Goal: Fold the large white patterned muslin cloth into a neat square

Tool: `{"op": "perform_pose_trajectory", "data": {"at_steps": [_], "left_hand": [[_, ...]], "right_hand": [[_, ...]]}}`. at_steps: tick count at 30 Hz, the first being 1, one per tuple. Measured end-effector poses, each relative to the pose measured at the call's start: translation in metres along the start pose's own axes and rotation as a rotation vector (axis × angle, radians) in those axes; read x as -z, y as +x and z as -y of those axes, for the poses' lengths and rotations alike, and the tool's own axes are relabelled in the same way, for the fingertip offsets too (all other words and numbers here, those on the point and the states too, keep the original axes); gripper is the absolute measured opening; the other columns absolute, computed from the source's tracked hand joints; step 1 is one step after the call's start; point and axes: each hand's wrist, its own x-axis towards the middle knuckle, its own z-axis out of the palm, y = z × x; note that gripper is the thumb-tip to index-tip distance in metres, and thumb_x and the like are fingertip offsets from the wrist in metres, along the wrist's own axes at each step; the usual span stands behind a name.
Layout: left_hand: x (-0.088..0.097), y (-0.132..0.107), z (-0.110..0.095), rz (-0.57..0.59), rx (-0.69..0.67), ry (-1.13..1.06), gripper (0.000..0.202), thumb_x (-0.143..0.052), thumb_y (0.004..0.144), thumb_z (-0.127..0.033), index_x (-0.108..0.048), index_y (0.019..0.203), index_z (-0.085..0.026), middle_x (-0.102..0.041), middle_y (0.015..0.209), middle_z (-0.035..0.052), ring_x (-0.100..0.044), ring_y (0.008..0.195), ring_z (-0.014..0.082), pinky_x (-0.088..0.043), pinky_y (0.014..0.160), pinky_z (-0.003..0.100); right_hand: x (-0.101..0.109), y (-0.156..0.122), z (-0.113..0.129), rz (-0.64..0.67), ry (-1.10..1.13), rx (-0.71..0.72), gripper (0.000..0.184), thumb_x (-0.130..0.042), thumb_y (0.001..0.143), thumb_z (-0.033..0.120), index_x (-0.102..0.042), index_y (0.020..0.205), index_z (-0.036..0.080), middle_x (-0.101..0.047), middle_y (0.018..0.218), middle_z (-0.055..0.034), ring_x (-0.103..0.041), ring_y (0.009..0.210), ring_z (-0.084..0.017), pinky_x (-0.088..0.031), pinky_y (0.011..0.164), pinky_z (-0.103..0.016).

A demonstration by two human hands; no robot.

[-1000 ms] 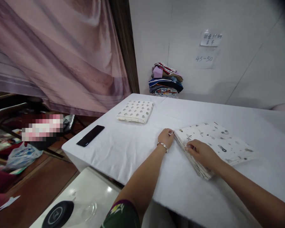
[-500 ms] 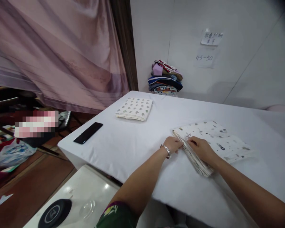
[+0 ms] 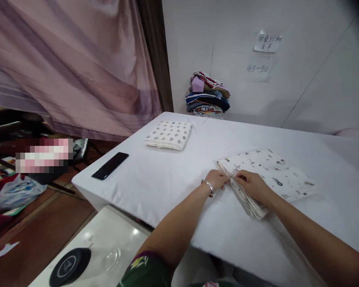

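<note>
A folded white cloth with a small scattered print (image 3: 263,167) lies on the right half of the white-covered table (image 3: 155,187). Its layered edge faces me. My left hand (image 3: 216,179), with a silver bracelet at the wrist, pinches that edge near the cloth's left corner. Close beside it, my right hand (image 3: 253,184) has thumb and fingers closed on the same layers. A second folded cloth (image 3: 169,135), white with grey motifs, rests flat farther back on the left.
A black phone (image 3: 110,166) lies by the table's left edge. Against the wall stands a pile of folded fabrics (image 3: 208,95). A white surface (image 3: 107,235) with a round black object (image 3: 70,266) is at lower left. A pink curtain (image 3: 86,67) hangs on the left.
Both hands stay on the cloth's layered edge with hardly any movement. The whole view has shifted slightly.
</note>
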Motion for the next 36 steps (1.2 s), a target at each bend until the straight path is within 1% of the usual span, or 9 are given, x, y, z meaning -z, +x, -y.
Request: {"op": "perform_pose_trajectory", "data": {"at_steps": [4,9,13,15,18,23,27,31,36], "left_hand": [[-0.001,0.003,0.006,0.006,-0.016,-0.021,0.022,-0.059,0.073,-0.035,-0.065,0.068,-0.014,-0.066,0.067,0.0001,-0.051,0.042,0.0061,-0.041,0.048,0.019],[-0.005,0.004,0.007,-0.016,0.004,0.086,0.032,-0.057,0.073,-0.046,-0.064,0.067,-0.015,-0.062,0.060,0.0000,-0.052,0.043,0.0093,-0.040,0.048,0.022],[-0.010,0.001,0.001,-0.242,-0.087,0.188,0.023,-0.061,0.071,-0.039,-0.062,0.067,-0.016,-0.062,0.063,0.0000,-0.055,0.056,0.0110,-0.041,0.055,0.021],[-0.012,0.000,0.000,-0.303,-0.157,0.186,0.016,-0.062,0.070,-0.033,-0.063,0.070,-0.017,-0.064,0.068,-0.0003,-0.056,0.063,0.0112,-0.042,0.059,0.021],[-0.014,0.000,0.002,-0.287,-0.180,0.146,0.015,-0.062,0.071,-0.032,-0.065,0.077,-0.019,-0.065,0.073,-0.0005,-0.058,0.068,0.0118,-0.043,0.061,0.021],[-0.015,0.002,0.002,-0.295,-0.119,0.168,0.024,-0.062,0.071,-0.041,-0.069,0.078,-0.020,-0.068,0.077,0.0015,-0.061,0.074,0.0154,-0.044,0.064,0.023],[-0.016,0.004,-0.001,-0.271,-0.071,0.203,0.024,-0.061,0.070,-0.041,-0.070,0.079,-0.020,-0.069,0.077,0.0020,-0.061,0.076,0.0167,-0.044,0.064,0.024],[-0.016,0.006,-0.001,-0.246,-0.065,0.179,0.019,-0.059,0.070,-0.034,-0.069,0.074,-0.019,-0.068,0.072,0.0010,-0.060,0.069,0.0145,-0.042,0.059,0.022],[-0.012,0.006,0.000,-0.251,-0.009,0.099,0.012,-0.059,0.065,-0.027,-0.066,0.065,-0.016,-0.062,0.062,-0.0006,-0.054,0.059,0.0116,-0.038,0.052,0.021]], "right_hand": [[-0.002,0.002,-0.010,-0.049,0.160,-0.075,0.020,-0.046,0.076,0.036,-0.058,0.072,0.020,-0.062,0.068,0.0000,-0.054,0.067,-0.016,-0.039,0.062,-0.026],[-0.002,0.000,-0.008,-0.066,0.143,-0.059,0.020,-0.047,0.076,0.037,-0.057,0.071,0.020,-0.060,0.065,0.0008,-0.053,0.065,-0.016,-0.038,0.062,-0.027],[-0.003,-0.003,-0.008,-0.106,0.173,-0.048,0.019,-0.047,0.077,0.036,-0.058,0.073,0.020,-0.060,0.066,0.0012,-0.053,0.066,-0.015,-0.039,0.063,-0.026],[-0.005,-0.005,-0.009,-0.125,0.179,-0.043,0.019,-0.047,0.078,0.036,-0.058,0.075,0.020,-0.061,0.067,0.0014,-0.053,0.066,-0.015,-0.039,0.062,-0.026],[-0.006,-0.006,-0.011,-0.126,0.190,-0.029,0.020,-0.047,0.079,0.037,-0.058,0.076,0.020,-0.060,0.066,0.0018,-0.052,0.064,-0.015,-0.039,0.061,-0.026],[-0.007,-0.007,-0.011,-0.132,0.220,0.002,0.022,-0.047,0.080,0.039,-0.058,0.078,0.020,-0.060,0.068,0.0006,-0.052,0.066,-0.015,-0.039,0.062,-0.026],[-0.009,-0.006,-0.011,-0.146,0.195,0.010,0.022,-0.046,0.080,0.039,-0.058,0.076,0.021,-0.058,0.065,0.0013,-0.051,0.063,-0.015,-0.038,0.061,-0.026],[-0.011,-0.006,-0.009,-0.137,0.154,0.018,0.021,-0.046,0.080,0.038,-0.057,0.075,0.021,-0.056,0.061,0.0024,-0.048,0.058,-0.014,-0.036,0.057,-0.025],[-0.009,-0.010,-0.005,-0.173,0.153,0.018,0.023,-0.044,0.081,0.039,-0.057,0.078,0.021,-0.059,0.067,0.0001,-0.051,0.064,-0.015,-0.038,0.060,-0.026]]}}
